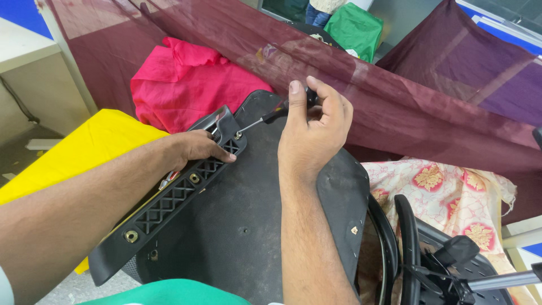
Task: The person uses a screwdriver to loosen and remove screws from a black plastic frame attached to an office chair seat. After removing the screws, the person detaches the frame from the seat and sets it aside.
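Note:
A black upturned chair seat (pixel 237 214) fills the middle of the head view. A black ribbed bracket (pixel 169 206) with metal bolts lies along its left edge. My left hand (pixel 195 148) grips the bracket's upper end, next to a grey metal lever (pixel 217 121). My right hand (pixel 313 127) is closed on the black handle of a screwdriver (pixel 268 117). Its thin shaft points left and down to a screw (pixel 238 135) at the bracket's top corner.
A maroon sheer cloth (pixel 395 96) hangs across the back. Pink cloth (pixel 186 85) and yellow cloth (pixel 84 152) lie to the left, floral fabric (pixel 451 192) to the right. A black chair arm and metal rod (pixel 451 265) sit at lower right. Green cloth (pixel 353 28) lies far back.

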